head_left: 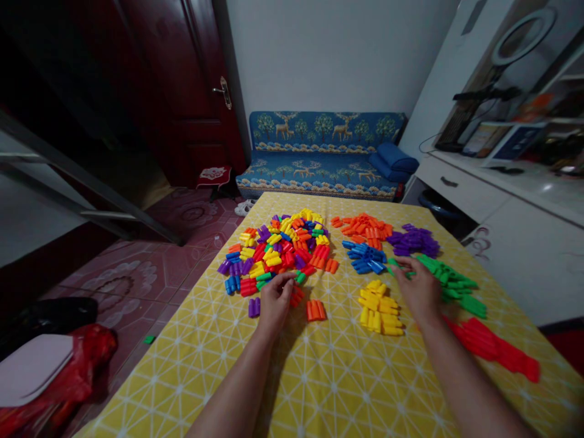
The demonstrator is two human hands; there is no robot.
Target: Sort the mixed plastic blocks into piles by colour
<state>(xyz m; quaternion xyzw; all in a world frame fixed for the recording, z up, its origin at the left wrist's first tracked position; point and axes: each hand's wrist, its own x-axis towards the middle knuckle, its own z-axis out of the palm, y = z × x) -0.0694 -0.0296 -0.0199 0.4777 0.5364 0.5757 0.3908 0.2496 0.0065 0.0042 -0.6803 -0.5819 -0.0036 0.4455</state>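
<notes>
My left hand (277, 299) is at the near edge of a mixed heap of coloured plastic pieces (285, 246), its fingers closed beside a green piece (300, 277); whether it grips that piece is unclear. My right hand (417, 286) has its fingers closed on a green piece (393, 265), between the blue pile (365, 257) and the green pile (449, 278). A yellow pile (381, 309) lies left of my right wrist, and a red pile (495, 348) is right of my forearm. Orange (365, 228) and purple (414, 241) piles sit farther back.
Single orange (316, 310) and purple (254, 307) pieces lie near my left hand on the yellow tablecloth (337, 377). Beyond the table stands a blue patterned sofa (319, 158). A white cabinet (506, 231) is at the right, and a green piece (149, 339) lies on the floor.
</notes>
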